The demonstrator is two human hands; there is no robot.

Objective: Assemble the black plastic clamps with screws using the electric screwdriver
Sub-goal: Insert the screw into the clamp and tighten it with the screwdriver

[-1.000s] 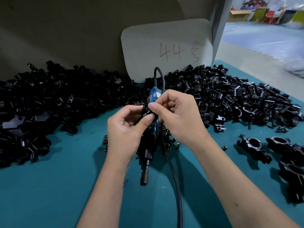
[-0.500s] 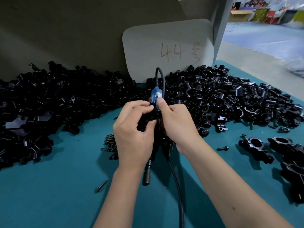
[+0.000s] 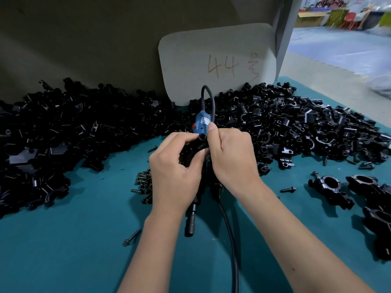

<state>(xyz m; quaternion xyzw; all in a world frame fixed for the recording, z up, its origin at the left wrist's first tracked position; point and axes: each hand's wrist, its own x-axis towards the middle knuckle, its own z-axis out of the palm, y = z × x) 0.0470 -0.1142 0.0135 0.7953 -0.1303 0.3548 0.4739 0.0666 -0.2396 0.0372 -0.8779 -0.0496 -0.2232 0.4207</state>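
Both hands grip one clamp (image 3: 197,144) above the mat: the left hand (image 3: 175,170) and the right hand (image 3: 230,157) pinch it together. The screwdriver (image 3: 201,125) lies below, untouched. I think the halves must align well, holes matching, before a screw goes in.

Leaning at twelve o'clock against a grey partition (image 3: 84,39), a pale card (image 3: 190,60) marked "44", blurred, perhaps chairs (image 3: 349,17) at two o'clock.
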